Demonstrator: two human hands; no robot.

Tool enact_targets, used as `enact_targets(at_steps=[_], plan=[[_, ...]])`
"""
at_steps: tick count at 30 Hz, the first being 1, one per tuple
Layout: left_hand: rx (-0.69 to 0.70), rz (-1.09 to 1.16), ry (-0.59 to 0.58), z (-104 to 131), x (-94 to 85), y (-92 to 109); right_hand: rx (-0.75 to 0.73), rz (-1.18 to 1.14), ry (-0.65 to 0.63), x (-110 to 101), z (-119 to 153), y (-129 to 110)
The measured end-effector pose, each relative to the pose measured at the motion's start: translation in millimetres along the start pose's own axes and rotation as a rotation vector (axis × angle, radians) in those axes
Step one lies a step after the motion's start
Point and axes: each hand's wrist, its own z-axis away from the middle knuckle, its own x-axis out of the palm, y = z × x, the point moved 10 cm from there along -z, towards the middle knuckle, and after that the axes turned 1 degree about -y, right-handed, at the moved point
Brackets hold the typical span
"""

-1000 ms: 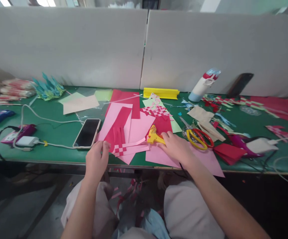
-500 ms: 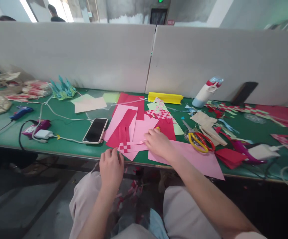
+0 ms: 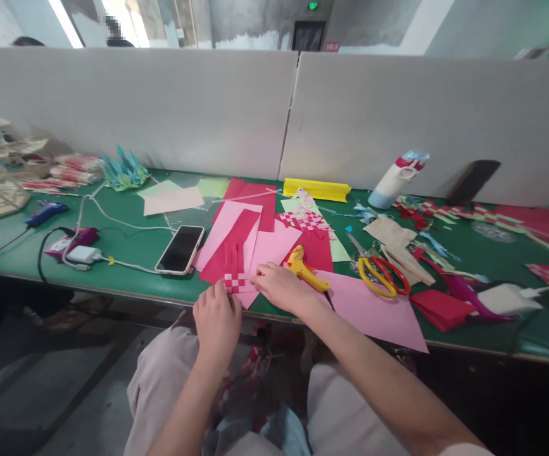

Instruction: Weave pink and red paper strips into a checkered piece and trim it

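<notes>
A small red-and-pink checkered paper weave (image 3: 236,283) lies at the table's front edge, with loose red paper strips (image 3: 233,258) running up from it. My left hand (image 3: 218,316) has its fingers bent and closed at the weave's lower left corner. On the right side of the weave, my right hand (image 3: 278,288) pinches the pink strips, its fingertips partly hiding them. Pink paper (image 3: 277,244) and red paper (image 3: 246,228) sheets lie beneath and behind. Just right of my right hand rests a yellow glue gun (image 3: 308,272).
Scissors with red and yellow handles (image 3: 383,275) lie on a pink sheet (image 3: 369,316) to the right. A phone (image 3: 180,249) sits at left, near white cables. Farther back are a yellow holder (image 3: 316,189), a white bottle (image 3: 397,180) and a grey partition (image 3: 160,107).
My right hand has moved left along the pink strips, close to the weave. The glue gun it mostly hid now shows. My left hand has shifted slightly right.
</notes>
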Motion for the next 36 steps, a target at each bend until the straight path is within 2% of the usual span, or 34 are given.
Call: enact_targets(at_steps=[4,9,14,19,24,27,30,33,36], plan=[[-0.025,-0.001,0.006,-6.2,-0.6,-1.3,0.006,-0.021,0.012,-0.9,1.5,0.8],[-0.014,-0.082,0.033,-4.6,-4.0,7.0,0.002,-0.014,0.039,-1.8,3.2,1.5],[0.000,-0.056,0.029,-3.5,1.3,10.7,-0.005,-0.012,0.061,-1.6,5.0,2.5],[-0.101,0.202,0.046,-17.2,8.0,-3.8,0.008,-0.039,0.051,0.0,5.9,3.2],[-0.265,0.481,-0.039,-29.9,21.6,-23.0,-0.005,-0.091,0.124,-9.6,15.3,8.8],[-0.328,0.635,-0.059,-35.0,26.8,-35.8,0.144,-0.047,0.213,-24.7,34.4,35.1],[-0.358,0.806,-0.048,-41.7,28.6,-49.2,0.416,0.039,0.256,-34.4,62.0,71.4],[-0.388,1.057,-0.017,-48.3,23.0,-59.6,0.644,0.060,0.194,-24.6,83.8,97.4],[-0.419,1.257,-0.039,-52.4,9.2,-61.8,0.705,0.041,0.139,-7.7,88.5,104.7]])
